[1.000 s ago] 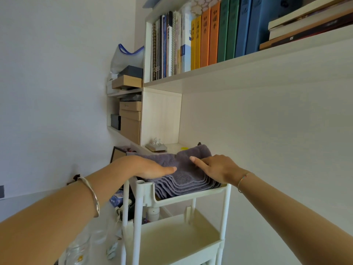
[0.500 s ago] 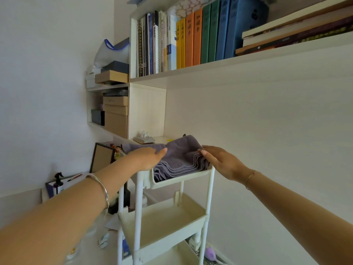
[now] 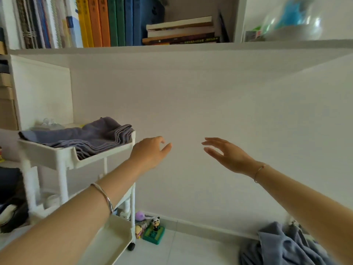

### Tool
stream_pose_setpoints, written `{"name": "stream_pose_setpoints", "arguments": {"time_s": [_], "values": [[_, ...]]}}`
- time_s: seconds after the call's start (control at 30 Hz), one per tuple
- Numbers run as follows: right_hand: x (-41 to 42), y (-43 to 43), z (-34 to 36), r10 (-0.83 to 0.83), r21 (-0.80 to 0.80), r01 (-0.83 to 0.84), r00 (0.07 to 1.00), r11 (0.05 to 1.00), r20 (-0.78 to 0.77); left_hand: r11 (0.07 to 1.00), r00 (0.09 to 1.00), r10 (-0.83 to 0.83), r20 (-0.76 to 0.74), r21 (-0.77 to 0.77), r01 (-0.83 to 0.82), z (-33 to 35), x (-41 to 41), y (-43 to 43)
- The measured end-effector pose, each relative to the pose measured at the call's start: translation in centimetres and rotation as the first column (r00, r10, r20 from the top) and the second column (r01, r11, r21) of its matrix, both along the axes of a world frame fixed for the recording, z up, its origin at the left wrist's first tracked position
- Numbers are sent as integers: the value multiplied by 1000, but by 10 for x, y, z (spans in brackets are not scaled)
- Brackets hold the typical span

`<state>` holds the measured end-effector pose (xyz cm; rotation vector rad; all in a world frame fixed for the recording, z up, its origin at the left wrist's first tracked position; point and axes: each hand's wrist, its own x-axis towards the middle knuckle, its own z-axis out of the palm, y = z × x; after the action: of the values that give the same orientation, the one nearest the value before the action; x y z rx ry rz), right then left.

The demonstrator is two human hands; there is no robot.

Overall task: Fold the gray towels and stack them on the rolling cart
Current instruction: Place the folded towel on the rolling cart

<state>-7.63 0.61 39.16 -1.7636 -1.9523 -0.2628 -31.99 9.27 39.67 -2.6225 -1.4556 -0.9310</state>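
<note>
A stack of folded gray towels (image 3: 91,137) lies in the top tray of the white rolling cart (image 3: 47,155) at the left. My left hand (image 3: 150,153) hovers just right of the cart's top tray, fingers loosely curled, holding nothing. My right hand (image 3: 227,154) is further right in front of the white wall, fingers spread and empty. A heap of unfolded gray-blue towels (image 3: 282,245) lies on the floor at the bottom right, partly behind my right forearm.
A white shelf (image 3: 172,48) with upright books and a flat book pile runs overhead. Small toys (image 3: 152,229) sit on the floor by the cart's wheel. Cardboard boxes (image 3: 6,104) fill the shelf unit at the far left. Lower cart trays (image 3: 112,238) are below.
Both hands have left the towel stack and moved right, away from the cart. The view has swung right, bringing the floor heap into sight.
</note>
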Motion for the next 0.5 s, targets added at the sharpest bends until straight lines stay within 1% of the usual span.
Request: {"name": "stream_pose_setpoints", "arguments": {"time_s": [0.07, 0.13, 0.27, 0.4, 0.5], "values": [[26, -38, -16, -107, -41, 108, 994, 993, 28, 995, 995, -101, 4, -25, 102, -16, 36, -18], [53, -75, -34, -199, -92, 200, 980, 976, 19, 980, 981, -192, -19, -62, 190, -34, 71, -40], [99, -153, -72, -374, -150, 364, 927, 919, -41, 914, 925, -379, -24, -166, 370, -69, 138, -92], [134, -236, -113, -515, -216, 477, 838, 852, -182, 841, 855, -511, -83, -251, 479, -108, 197, -152], [155, -301, -150, -625, -267, 570, 751, 777, -215, 785, 791, -594, -147, -320, 530, -137, 233, -198]]}}
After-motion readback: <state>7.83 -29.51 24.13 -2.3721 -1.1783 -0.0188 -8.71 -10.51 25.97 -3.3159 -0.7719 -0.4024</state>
